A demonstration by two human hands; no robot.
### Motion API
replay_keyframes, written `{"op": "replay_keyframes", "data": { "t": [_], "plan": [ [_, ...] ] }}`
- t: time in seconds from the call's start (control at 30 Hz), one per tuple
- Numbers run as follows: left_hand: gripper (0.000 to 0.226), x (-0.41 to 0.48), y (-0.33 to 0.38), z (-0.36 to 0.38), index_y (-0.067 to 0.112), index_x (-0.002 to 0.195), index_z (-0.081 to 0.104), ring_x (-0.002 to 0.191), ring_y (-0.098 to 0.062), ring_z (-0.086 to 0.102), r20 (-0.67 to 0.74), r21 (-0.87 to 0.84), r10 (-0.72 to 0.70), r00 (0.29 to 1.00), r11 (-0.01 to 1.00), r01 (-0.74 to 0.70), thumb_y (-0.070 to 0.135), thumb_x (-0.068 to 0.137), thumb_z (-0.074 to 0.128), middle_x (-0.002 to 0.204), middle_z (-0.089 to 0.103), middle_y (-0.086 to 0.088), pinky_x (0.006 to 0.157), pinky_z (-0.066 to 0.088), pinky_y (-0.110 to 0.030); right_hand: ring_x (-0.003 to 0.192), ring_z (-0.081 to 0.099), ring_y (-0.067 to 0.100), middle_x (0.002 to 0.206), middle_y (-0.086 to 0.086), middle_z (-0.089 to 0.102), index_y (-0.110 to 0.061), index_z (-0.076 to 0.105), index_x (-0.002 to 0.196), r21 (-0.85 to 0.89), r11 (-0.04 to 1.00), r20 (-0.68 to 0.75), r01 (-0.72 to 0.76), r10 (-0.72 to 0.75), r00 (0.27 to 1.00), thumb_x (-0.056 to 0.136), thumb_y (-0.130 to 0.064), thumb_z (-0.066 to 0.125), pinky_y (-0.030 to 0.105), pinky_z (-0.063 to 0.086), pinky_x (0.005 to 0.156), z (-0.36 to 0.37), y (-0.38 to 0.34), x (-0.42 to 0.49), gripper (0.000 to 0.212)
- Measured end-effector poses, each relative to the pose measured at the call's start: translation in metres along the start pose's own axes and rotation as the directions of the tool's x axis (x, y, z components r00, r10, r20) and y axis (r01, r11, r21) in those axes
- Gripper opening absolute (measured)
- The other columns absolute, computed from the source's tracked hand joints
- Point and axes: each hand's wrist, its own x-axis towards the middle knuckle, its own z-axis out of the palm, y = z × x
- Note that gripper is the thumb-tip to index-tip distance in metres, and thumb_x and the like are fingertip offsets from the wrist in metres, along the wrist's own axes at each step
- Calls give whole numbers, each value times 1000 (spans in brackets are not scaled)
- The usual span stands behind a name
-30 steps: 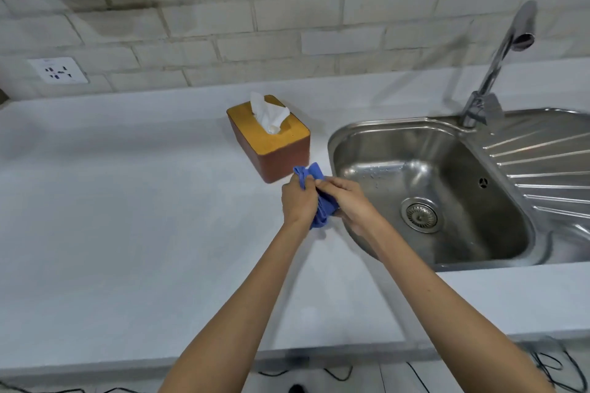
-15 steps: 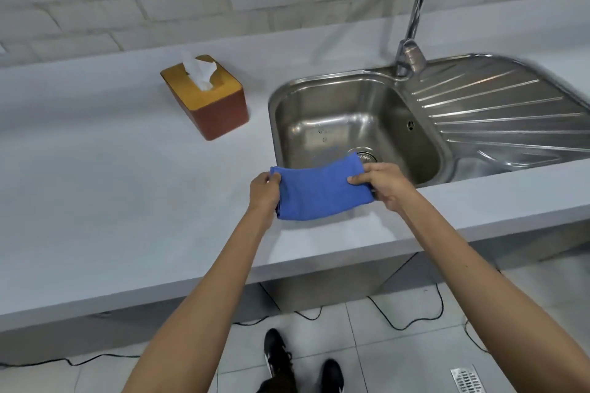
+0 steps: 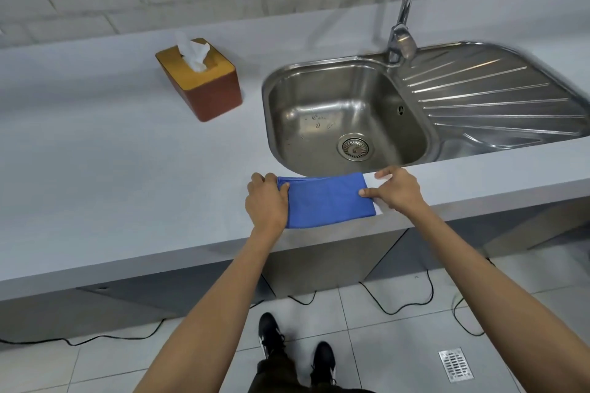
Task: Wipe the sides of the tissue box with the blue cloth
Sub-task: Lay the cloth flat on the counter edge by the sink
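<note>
head view: blue cloth (image 3: 329, 199) lies folded flat at the counter (image 3: 111, 169) front edge, just before the sink (image 3: 348, 118) rim. left hand (image 3: 266, 201) is closed over its left end; right hand (image 3: 397, 190) has fingers spread, fingertips pressing the right end, not clamped. tissue box (image 3: 207, 86) stands well apart, back-left, upright, one tissue poking out. judgement: cloth soft, limp, light; best bunched in one hand. box light, likely to slide, so steady its lid. open counter left of the box; sink edge close on its right.
</note>
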Motion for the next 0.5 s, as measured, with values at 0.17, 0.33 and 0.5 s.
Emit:
{"op": "replay_keyframes", "data": {
  "t": [0.17, 0.33, 0.5],
  "plan": [
    [32, 6, -3, -1, 9, 115, 60, 103, -28, 57, -13, -43, 16, 1000, 999, -17, 31, 94, 51, 115, 60, -13, 83, 49, -38, 78, 54, 24, 87, 3, 59, -16, 60, 100, -24, 998, 21, 56, -56, 998, 59, -33, 86, 36, 47, 77, -1, -7, 2, 51],
    [36, 25, -1, -15, 8, 117, 59, 106, -27, 60, -11, -272, -16, 1000, 962, 12, 34, 94, 51, 118, 62, -13, 86, 48, -35, 84, 58, 20, 83, 2, 61, -13, 63, 98, 25, 985, -23, 169, -168, 985, 65, -31, 83, 28, 43, 76, 6, -38, 14, 43],
    [35, 68, 6, -45, 5, 113, 57, 91, -29, 67, 94, -608, -165, 982, 772, 188, 35, 96, 48, 109, 67, -13, 81, 47, -32, 81, 57, 16, 80, 2, 60, -7, 65, 103, 99, 958, -6, 267, -268, 963, 74, -30, 76, 27, 47, 77, 25, -93, 32, 38]
  ]
}}
